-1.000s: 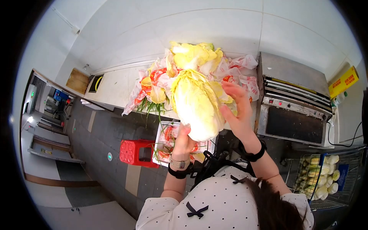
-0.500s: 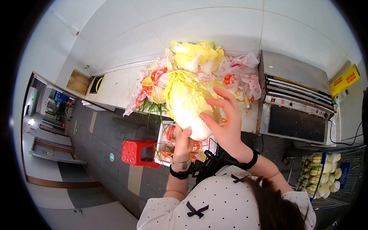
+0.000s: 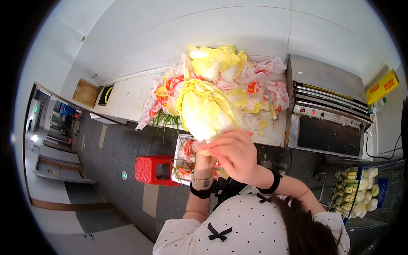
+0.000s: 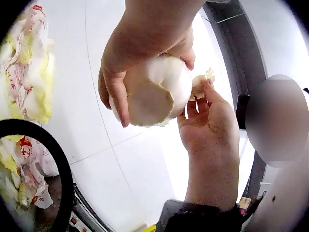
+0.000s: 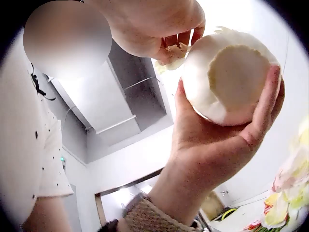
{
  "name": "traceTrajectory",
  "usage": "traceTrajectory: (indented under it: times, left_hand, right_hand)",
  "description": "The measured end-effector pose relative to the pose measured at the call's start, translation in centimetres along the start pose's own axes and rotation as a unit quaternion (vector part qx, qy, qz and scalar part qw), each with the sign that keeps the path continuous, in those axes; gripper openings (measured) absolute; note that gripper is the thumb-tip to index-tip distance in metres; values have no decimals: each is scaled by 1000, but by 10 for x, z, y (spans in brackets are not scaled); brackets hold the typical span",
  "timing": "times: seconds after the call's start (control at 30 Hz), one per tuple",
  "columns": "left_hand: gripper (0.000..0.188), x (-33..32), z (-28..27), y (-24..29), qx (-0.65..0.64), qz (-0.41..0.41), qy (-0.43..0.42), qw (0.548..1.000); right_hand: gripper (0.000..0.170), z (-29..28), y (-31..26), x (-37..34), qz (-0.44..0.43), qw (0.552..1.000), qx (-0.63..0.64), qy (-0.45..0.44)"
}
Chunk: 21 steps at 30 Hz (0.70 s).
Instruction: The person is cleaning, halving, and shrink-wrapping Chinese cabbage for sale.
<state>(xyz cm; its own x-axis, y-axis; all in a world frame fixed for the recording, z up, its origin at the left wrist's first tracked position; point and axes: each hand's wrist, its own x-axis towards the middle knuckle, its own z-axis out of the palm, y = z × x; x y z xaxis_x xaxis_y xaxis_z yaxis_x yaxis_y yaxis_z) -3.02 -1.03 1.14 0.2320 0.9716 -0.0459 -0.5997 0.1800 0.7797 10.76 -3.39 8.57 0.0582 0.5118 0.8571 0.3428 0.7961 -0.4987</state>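
A napa cabbage is held over the counter's front edge, its leafy yellow top toward the wall. My left hand grips it around its white base, fingers spread along the sides, and the round cut end faces out in both wrist views. Beside the base, my right hand pinches a small torn piece of leaf between thumb and fingers. The right wrist view shows this right hand close against the cabbage's side.
Loose cabbage leaves lie on crumpled printed plastic bags along the counter. A wrapping machine stands to the right, above a cart of cabbages. Below are a red stool and a white box with wrapped items.
My right hand has come from the cabbage's right side to its base and now pinches a piece of leaf. The cabbage has shifted slightly left in my left hand.
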Motion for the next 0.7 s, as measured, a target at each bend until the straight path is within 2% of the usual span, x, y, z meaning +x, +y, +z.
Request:
traceTrajectory:
  times: [0.1,0.17,0.43,0.53,0.63,0.7]
  left_hand:
    - [66,-6,-5,3,-63,-52,7,997]
    - [67,-8,-4,4,-74,-51,2,996]
    - [72,-8,7,5,-72,16,-27,997]
    - [74,-4,14,6,-66,49,-38,996]
    - [80,2,10,7,-65,47,-36,996]
    - [78,3,12,10,25,61,-2,998]
  right_hand:
    - [16,0,-1,2,-62,998,-26,-13]
    - [17,0,-1,2,-75,996,-33,-16]
    - [20,-1,-1,3,-96,995,-15,-38]
    - [32,-6,2,1,-105,994,8,-35]
    - [68,-19,18,-8,25,999,-35,24]
    - [89,-16,27,-7,172,983,59,-12]
